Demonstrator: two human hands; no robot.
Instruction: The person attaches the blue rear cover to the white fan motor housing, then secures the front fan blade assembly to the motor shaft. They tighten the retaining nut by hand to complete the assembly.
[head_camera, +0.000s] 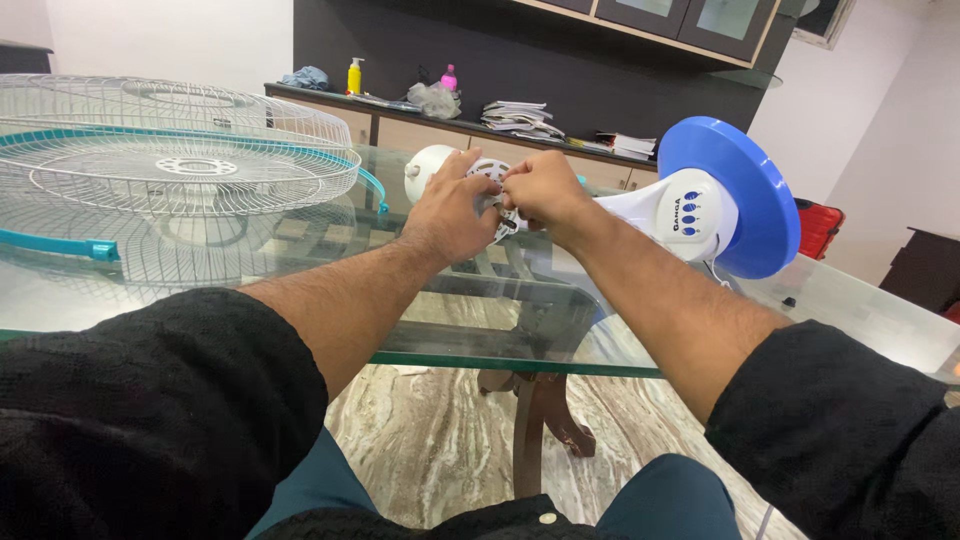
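Gripping fan motor (490, 185), table edge (480, 362) near

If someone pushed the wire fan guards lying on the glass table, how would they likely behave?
The wire fan guards look light for their size, being thin open mesh. Lying flat on the smooth glass table, they would probably slide easily. The thin wires might flex or dent under a hard squeeze.

White-and-blue fan body (690, 205) lies sideways on glass.
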